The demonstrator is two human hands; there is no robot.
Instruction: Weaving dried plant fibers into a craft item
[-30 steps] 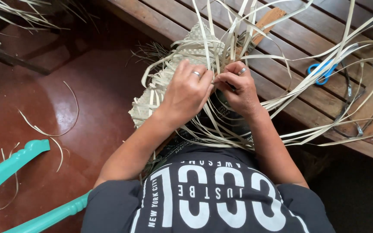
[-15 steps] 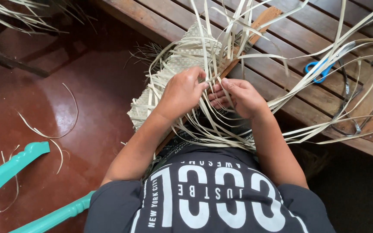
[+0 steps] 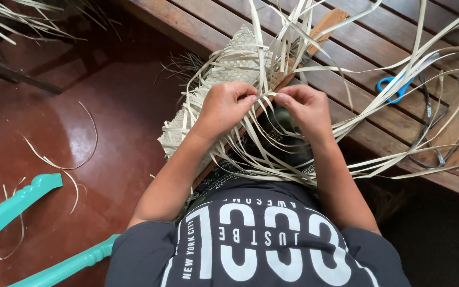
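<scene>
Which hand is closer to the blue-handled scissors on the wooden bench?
The right hand. It pinches pale leaf strips just left of the blue-handled scissors, with bare slats between. The left hand is farther away, over the woven mat.

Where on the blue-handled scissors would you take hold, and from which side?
Probably by the blue handle loops, coming from above on the person's right. The scissors lie flat on the slatted wooden bench, the loops bare and nearest the right hand; loose pale strips cross the blade end.
</scene>
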